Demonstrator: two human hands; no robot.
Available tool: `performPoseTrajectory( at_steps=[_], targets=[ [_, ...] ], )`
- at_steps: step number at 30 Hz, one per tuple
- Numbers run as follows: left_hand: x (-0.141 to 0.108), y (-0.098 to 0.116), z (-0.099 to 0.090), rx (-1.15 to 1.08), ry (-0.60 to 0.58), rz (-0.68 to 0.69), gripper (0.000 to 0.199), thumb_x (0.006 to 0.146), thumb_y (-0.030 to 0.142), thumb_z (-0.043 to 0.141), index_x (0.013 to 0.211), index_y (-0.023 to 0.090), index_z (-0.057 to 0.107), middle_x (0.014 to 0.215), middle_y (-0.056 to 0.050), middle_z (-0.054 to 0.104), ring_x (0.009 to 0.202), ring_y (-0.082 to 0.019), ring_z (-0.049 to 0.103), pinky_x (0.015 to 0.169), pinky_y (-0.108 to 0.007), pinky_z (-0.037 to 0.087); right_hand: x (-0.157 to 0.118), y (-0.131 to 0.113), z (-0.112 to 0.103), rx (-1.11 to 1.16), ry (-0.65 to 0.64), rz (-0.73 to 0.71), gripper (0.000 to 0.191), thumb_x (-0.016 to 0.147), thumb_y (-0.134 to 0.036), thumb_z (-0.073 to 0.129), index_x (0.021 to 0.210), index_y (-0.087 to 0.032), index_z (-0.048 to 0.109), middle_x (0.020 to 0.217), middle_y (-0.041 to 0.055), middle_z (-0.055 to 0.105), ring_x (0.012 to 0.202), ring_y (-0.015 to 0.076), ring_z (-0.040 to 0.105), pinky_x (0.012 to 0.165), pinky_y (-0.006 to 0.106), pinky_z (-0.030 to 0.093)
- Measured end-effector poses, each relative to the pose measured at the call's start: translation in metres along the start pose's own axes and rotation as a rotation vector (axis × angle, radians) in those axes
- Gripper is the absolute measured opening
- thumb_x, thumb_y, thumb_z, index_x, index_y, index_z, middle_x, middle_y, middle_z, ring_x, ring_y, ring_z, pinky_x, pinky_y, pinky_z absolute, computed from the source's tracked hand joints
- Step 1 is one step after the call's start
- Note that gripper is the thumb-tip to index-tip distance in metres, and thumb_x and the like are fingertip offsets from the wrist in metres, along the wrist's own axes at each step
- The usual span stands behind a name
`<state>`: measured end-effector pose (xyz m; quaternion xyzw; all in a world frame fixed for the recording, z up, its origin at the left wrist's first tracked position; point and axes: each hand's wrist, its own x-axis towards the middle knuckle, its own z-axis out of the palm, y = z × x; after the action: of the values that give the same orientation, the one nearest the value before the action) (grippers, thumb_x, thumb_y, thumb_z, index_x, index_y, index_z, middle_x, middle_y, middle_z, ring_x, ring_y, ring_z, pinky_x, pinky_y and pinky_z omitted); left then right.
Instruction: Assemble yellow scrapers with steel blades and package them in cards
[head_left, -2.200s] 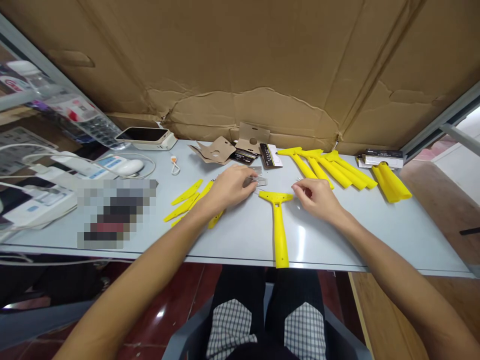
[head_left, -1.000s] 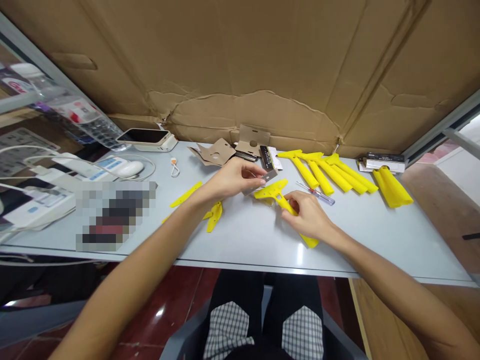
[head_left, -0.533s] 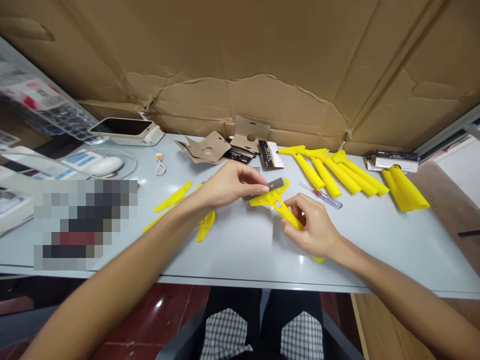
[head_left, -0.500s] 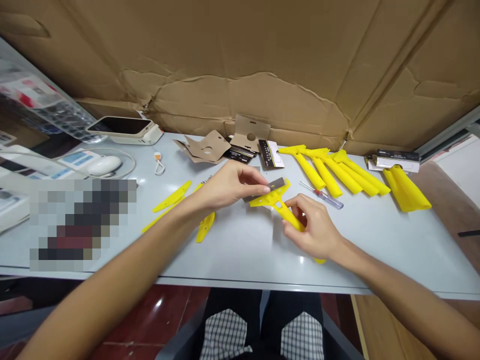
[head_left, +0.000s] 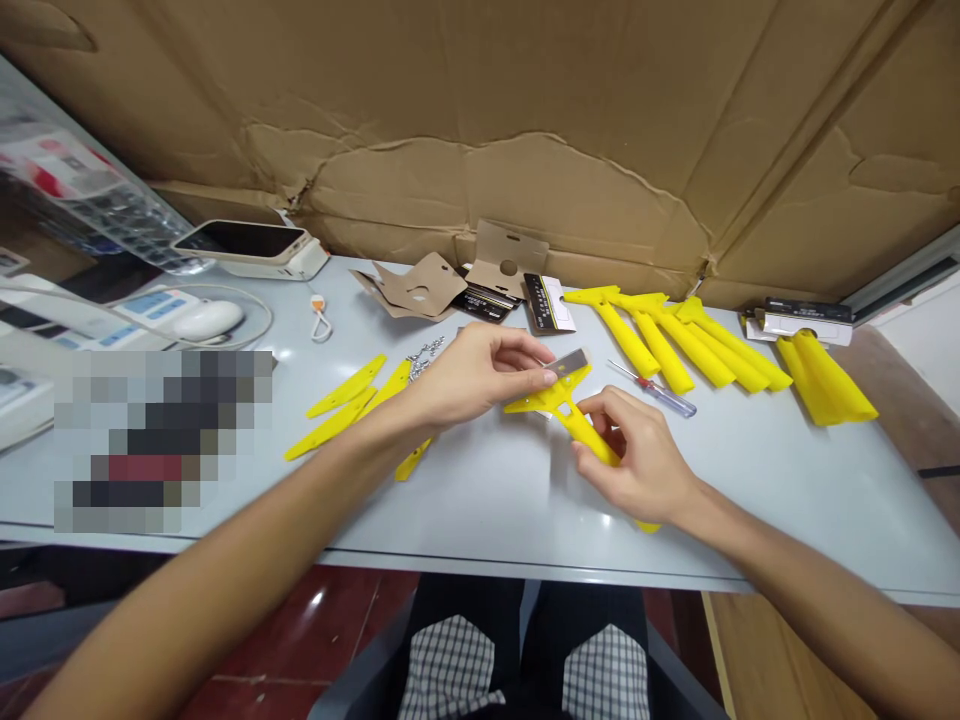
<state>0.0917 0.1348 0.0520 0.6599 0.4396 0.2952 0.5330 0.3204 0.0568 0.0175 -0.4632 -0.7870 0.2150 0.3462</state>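
My right hand (head_left: 637, 455) is wrapped round the handle of a yellow scraper (head_left: 592, 436), whose wide head points up and left. Between the thumb and fingers of my left hand (head_left: 487, 378) is a thin grey metal blade (head_left: 569, 363), lying over the scraper's head. Left of my left hand are loose yellow plates (head_left: 346, 386) and a small heap of silver screws (head_left: 426, 355), partly hidden by my forearm. A screwdriver (head_left: 652, 388) with a clear handle lies right of the scraper head.
Several yellow handles (head_left: 694, 345) lie in a row at the back right, beside a bundle in card packaging (head_left: 821, 375). Opened cardboard sleeves (head_left: 420, 288) stand at the back. A phone (head_left: 244, 243), a white mouse (head_left: 208, 320) and a cable are at the left of the table (head_left: 480, 530).
The blade has shifted slightly to the right over the scraper's head, with my left hand. The camera view has moved a little, and more of the screws shows.
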Motion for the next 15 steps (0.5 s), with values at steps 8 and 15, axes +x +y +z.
performPoseTrajectory(
  at_steps=[8,15],
  targets=[
    [-0.0023,0.0001,0.0076,0.116,-0.043,0.133,0.016,0.090,0.029,0.072,0.091,0.015,0.079,0.092,-0.006,0.080,0.081,-0.018,0.071,0.074,-0.030,0.057,-0.0021,0.0011,0.0018,0.028,-0.040,0.047,0.023,0.084,-0.024,0.068,0.106,-0.021,0.062,0.078,-0.0046,0.057,0.061,0.0126,0.053,0.059,0.029,0.045],
    [-0.0043,-0.0005,0.0069,0.022,-0.086,0.096,0.018,0.091,0.030,0.075,0.100,0.016,0.082,0.095,-0.007,0.081,0.081,-0.017,0.071,0.071,-0.028,0.055,-0.0052,0.0014,-0.0031,0.023,-0.161,0.023,0.083,0.088,-0.021,0.058,0.167,-0.023,0.034,0.085,-0.0051,0.065,0.052,0.0113,0.051,0.055,0.029,0.043]
  ],
)
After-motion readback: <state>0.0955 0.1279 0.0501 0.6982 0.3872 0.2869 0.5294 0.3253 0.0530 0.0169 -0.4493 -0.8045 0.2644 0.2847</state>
